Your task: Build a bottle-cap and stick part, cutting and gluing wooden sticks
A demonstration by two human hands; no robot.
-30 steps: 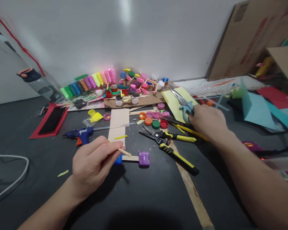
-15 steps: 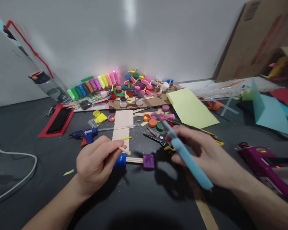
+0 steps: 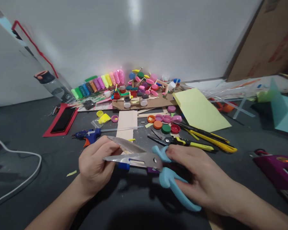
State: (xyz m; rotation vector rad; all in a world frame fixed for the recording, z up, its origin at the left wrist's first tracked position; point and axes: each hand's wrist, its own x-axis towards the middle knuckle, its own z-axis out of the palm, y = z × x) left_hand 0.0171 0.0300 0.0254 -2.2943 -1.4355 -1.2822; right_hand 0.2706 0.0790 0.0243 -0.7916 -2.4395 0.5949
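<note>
My right hand (image 3: 199, 175) holds light-blue-handled scissors (image 3: 156, 161) by their loops, with the blades apart and pointing left. My left hand (image 3: 97, 166) is closed in a pinch at the blade tips. A small wooden stick (image 3: 125, 150) sticks out of its fingers and shows between the blades. Below the scissors, on the dark table, a blue cap (image 3: 124, 166) and a purple cap (image 3: 153, 170) are partly covered by them. Black-and-yellow scissors (image 3: 182, 142) lie behind my right hand.
A blue glue gun (image 3: 91, 134) lies behind my left hand. Bottle caps (image 3: 157, 124), a yellow pad (image 3: 201, 110) and colored clay packs (image 3: 98, 83) are farther back. A purple device (image 3: 278, 169) stands right, a white cable (image 3: 38, 163) left.
The scissors in my right hand have turned, their blades now opened around the stick beside my left fingers. The view has shifted slightly, with the table items appearing farther right.
</note>
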